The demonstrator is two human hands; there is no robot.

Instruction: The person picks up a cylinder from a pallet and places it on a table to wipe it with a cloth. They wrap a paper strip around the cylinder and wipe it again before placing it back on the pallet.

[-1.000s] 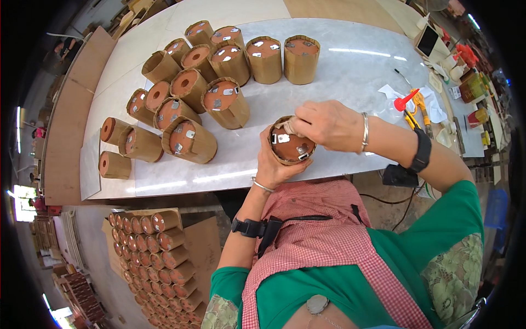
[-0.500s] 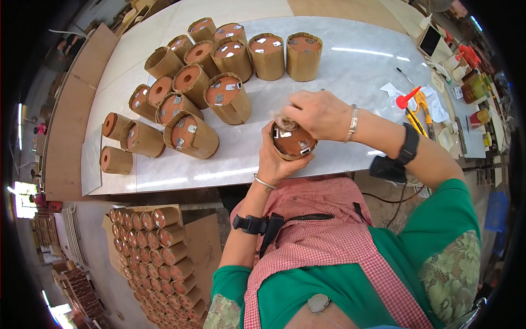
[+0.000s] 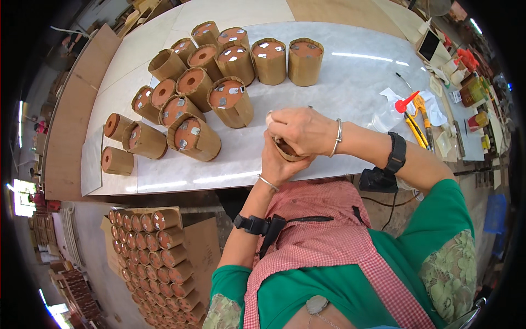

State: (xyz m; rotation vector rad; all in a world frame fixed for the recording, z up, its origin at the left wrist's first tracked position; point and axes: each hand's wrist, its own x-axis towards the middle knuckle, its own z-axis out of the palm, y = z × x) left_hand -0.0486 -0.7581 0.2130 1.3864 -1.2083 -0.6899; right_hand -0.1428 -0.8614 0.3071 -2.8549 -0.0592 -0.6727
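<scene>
Near the table's front edge, my left hand [image 3: 278, 163] is wrapped round a short cylinder [image 3: 286, 150] in brown paper with a reddish-brown top. My right hand [image 3: 300, 130] lies over that top with its fingers bent and closed, hiding most of it. A crumpled beige wad is in the right fingers; only a pale bit at the fingertips [image 3: 269, 118] shows, so its exact kind is unclear. Several similar wrapped cylinders [image 3: 230, 104] stand to the left and beyond, many with small silvery and white pieces on top. Others, such as one cylinder [image 3: 194, 82], have a round central hole.
At the right lie a clear bottle with a red nozzle [image 3: 404, 102], yellow-handled scissors [image 3: 421, 109] and white paper [image 3: 435, 112]. A dark-screened device [image 3: 428, 44] leans farther back. Below left, many cylinders [image 3: 159, 257] are stacked beside cardboard [image 3: 200, 252].
My right hand has moved left and down over the cylinder's top, covering the wad and most of the surface. The left hand still grips the cylinder. The view has shifted slightly.
</scene>
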